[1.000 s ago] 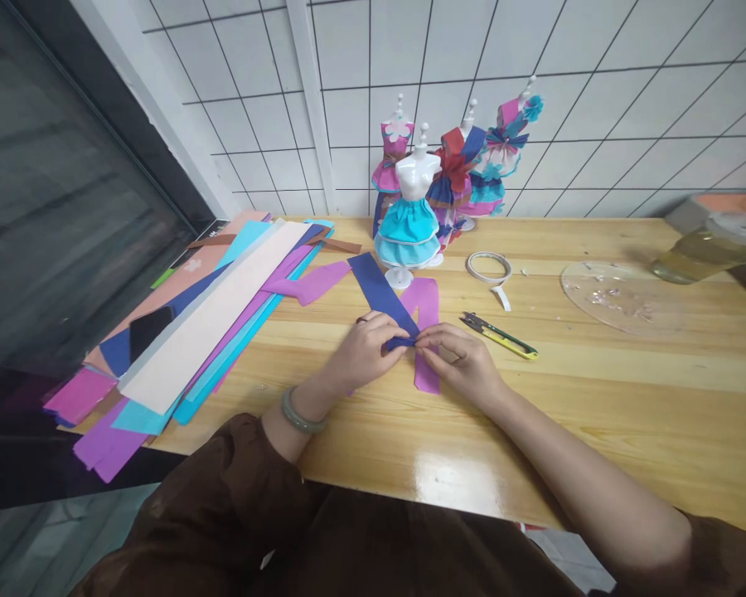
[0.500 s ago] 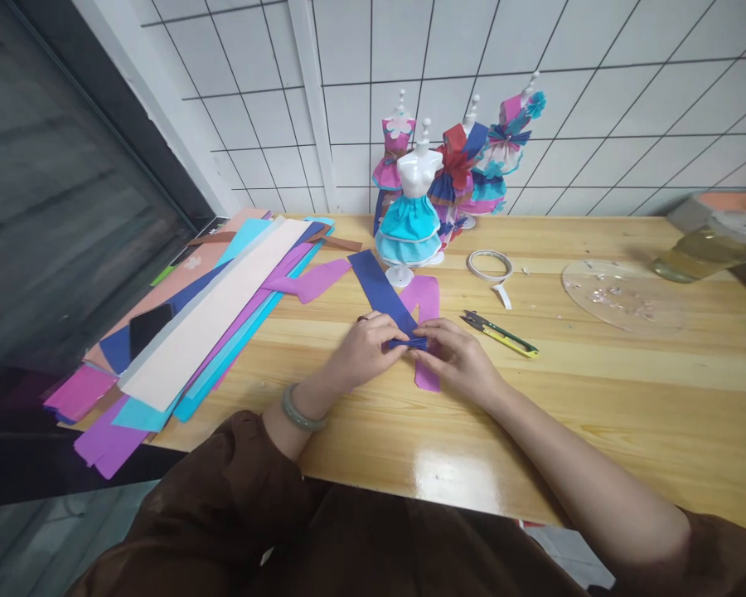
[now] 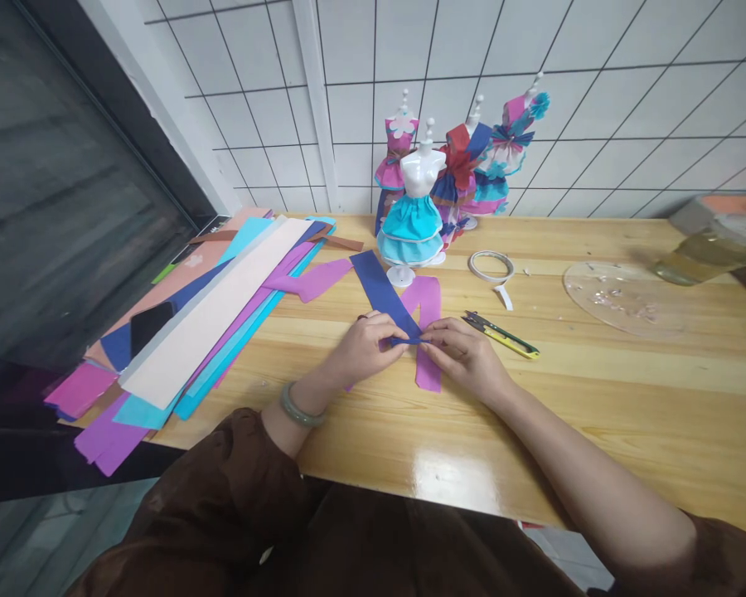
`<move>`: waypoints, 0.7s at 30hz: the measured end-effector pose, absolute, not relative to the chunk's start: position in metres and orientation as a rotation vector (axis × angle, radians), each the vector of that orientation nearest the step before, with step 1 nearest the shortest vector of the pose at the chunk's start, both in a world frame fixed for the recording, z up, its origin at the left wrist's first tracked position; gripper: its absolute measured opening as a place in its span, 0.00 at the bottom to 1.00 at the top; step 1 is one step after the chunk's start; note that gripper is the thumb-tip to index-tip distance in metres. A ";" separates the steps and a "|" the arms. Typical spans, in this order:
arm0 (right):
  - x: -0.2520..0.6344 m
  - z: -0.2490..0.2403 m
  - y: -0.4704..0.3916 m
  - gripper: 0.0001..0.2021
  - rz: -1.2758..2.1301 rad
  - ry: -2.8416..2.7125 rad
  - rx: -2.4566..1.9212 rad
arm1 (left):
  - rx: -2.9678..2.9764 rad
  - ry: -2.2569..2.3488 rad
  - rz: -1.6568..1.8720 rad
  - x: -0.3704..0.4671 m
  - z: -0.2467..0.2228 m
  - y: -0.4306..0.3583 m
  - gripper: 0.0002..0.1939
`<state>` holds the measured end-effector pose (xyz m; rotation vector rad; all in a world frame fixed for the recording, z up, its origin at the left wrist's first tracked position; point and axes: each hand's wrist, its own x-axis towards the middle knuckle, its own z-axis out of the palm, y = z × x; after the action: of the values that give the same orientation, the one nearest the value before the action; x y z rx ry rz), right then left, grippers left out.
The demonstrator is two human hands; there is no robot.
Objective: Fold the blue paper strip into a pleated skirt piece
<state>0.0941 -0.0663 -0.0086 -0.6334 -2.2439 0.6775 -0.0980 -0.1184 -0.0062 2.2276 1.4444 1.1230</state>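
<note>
A dark blue crepe paper strip slants down the table toward me, its near end folded into narrow pleats. My left hand pinches the folded end from the left, thumb against fingers. From the right, my right hand grips the other side of the same fold. Beneath lies a purple strip, bent over and partly covered by the blue one and my hands. Just right of my right hand are yellow-handled thread snips. Behind the strip stands a small white mannequin in a tiered turquoise skirt.
Several dressed mannequins stand against the tiled wall. At left is a pile of coloured paper sheets with a dark phone on it. To the right are a tape roll, a clear plate of small bits and a jar.
The pleated end of the blue strip looks flatter and thinner between my fingers than before. Both hands stay in nearly the same place, and the view has shifted slightly.
</note>
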 end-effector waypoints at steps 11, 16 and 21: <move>0.093 -0.007 -0.068 0.09 0.765 -2.278 -0.620 | 2.208 1.453 1.117 -0.097 -0.008 -0.118 0.04; 0.091 -0.005 -0.069 0.17 0.703 -2.315 -0.614 | 2.263 1.465 1.072 -0.096 -0.007 -0.119 0.03; 0.087 -0.008 -0.070 0.13 0.566 -2.329 -0.629 | 2.289 1.481 1.045 -0.094 -0.007 -0.120 0.03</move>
<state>0.0866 -0.0696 -0.0080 -0.6287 -2.3293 0.5656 -0.0942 -0.1204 -0.0066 2.2890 1.4811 1.0446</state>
